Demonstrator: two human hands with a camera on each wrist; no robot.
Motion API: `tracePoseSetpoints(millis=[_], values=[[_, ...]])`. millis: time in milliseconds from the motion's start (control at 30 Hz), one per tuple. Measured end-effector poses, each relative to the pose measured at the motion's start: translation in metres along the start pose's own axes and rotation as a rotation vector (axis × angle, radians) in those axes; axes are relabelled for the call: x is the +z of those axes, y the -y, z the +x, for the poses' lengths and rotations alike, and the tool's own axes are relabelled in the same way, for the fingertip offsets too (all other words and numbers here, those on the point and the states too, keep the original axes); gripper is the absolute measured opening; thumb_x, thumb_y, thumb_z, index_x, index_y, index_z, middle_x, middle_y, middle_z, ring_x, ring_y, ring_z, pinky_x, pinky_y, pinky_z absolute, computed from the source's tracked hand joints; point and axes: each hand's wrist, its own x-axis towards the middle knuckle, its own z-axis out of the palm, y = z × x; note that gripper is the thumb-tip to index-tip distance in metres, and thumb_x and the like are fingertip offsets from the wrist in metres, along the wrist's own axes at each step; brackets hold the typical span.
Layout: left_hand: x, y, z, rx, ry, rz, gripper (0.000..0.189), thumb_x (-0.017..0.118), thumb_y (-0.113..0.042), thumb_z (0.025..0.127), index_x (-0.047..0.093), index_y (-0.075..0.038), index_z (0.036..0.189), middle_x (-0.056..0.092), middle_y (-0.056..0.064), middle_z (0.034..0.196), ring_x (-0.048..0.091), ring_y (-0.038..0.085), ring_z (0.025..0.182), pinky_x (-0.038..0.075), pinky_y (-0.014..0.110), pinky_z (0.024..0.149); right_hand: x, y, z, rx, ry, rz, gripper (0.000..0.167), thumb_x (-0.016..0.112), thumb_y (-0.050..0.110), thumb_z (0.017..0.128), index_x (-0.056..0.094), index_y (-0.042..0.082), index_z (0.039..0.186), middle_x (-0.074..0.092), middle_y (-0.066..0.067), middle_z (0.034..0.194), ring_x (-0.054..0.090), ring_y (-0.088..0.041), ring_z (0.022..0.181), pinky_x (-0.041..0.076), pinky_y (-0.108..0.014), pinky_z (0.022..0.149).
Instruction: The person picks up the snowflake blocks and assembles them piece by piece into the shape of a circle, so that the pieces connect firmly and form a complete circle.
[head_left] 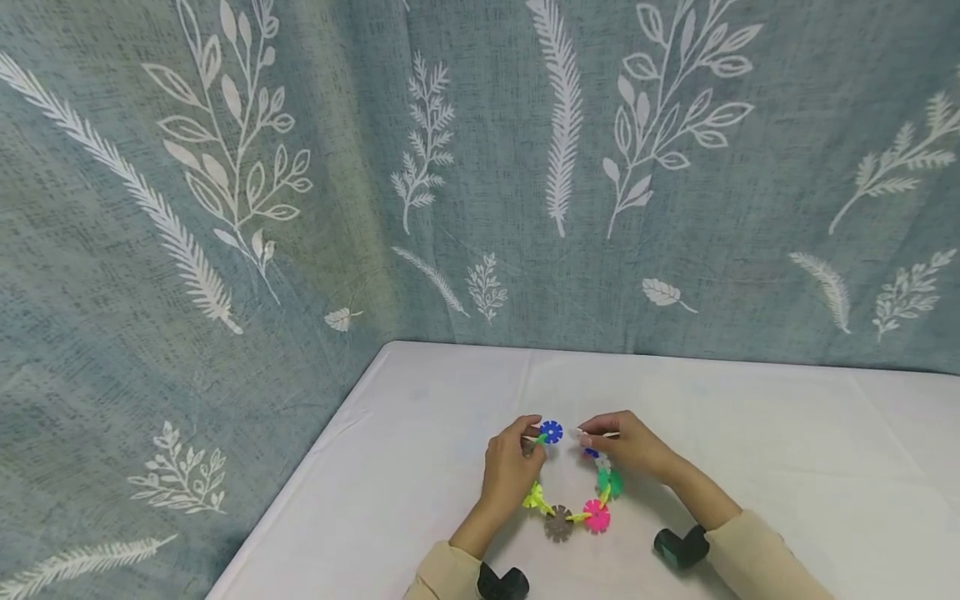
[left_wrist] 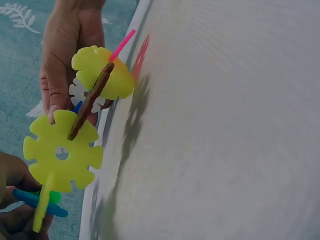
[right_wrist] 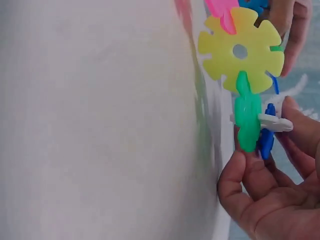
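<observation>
Several notched plastic flower discs are slotted together into a curved chain between my hands. My left hand (head_left: 508,471) pinches its left end by a green disc (head_left: 541,439), beside a blue disc (head_left: 551,432). With fingertips and thumb, my right hand (head_left: 630,446) pinches a white disc (head_left: 579,432) at the other end; a blue disc (right_wrist: 268,131) sits against it in the right wrist view. A gap separates the two ends. Below hang a yellow disc (head_left: 536,498), a brown disc (head_left: 558,525), a pink disc (head_left: 597,517) and a teal-green disc (head_left: 610,482).
A white-covered table (head_left: 825,467) lies under the hands. Blue-green curtains (head_left: 510,167) with white leaf prints stand behind it and on its left. Dark wrist-worn pieces (head_left: 681,548) show beside both beige sleeves (head_left: 761,554).
</observation>
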Motion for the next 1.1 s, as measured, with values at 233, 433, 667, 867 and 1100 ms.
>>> tracePoseSetpoints(millis=[233,433,667,867,1100], values=[[0.004,-0.003,0.001,0.034,0.013,-0.004,0.031,0.075,-0.008,0.072,0.067,-0.001,0.102,0.067,0.007,0.084,0.061,0.015,0.070,0.047,0.020,0.063,-0.003,-0.002,-0.001,0.044,0.045,0.135,0.033,0.060,0.019,0.089,0.062,-0.007,0.108,0.069,-0.020,0.096,0.062,-0.011,0.084,0.048,-0.021,0.068],[0.005,-0.005,0.001,0.006,-0.029,-0.004,0.028,0.079,-0.010,0.068,0.069,-0.004,0.094,0.066,0.005,0.077,0.060,0.011,0.066,0.045,0.018,0.060,0.000,-0.002,0.000,0.024,0.089,0.188,0.034,0.057,0.020,0.091,0.061,-0.010,0.108,0.068,-0.024,0.096,0.065,-0.012,0.085,0.048,-0.019,0.067],[0.004,-0.009,-0.004,0.016,-0.025,-0.026,0.027,0.080,-0.007,0.065,0.071,-0.002,0.089,0.068,0.006,0.076,0.062,0.013,0.067,0.046,0.018,0.062,0.005,0.000,-0.001,0.040,0.076,0.217,0.027,0.059,0.016,0.089,0.062,-0.010,0.094,0.068,-0.020,0.086,0.057,-0.005,0.069,0.041,-0.019,0.055],[0.005,-0.011,-0.007,-0.029,-0.013,-0.056,0.025,0.079,-0.005,0.065,0.070,0.000,0.088,0.068,0.007,0.077,0.061,0.013,0.067,0.046,0.018,0.061,0.008,0.004,0.001,0.023,0.068,0.218,0.025,0.061,0.014,0.088,0.060,-0.011,0.084,0.067,-0.007,0.077,0.050,-0.005,0.062,0.039,-0.020,0.055],[0.014,-0.010,-0.009,-0.163,0.071,-0.030,0.027,0.081,-0.007,0.065,0.066,-0.002,0.086,0.064,0.002,0.073,0.056,0.005,0.063,0.046,0.018,0.060,0.002,0.005,0.003,0.061,0.114,0.095,0.021,0.064,0.012,0.085,0.066,-0.008,0.086,0.056,0.005,0.063,0.038,-0.003,0.051,0.032,-0.019,0.046]])
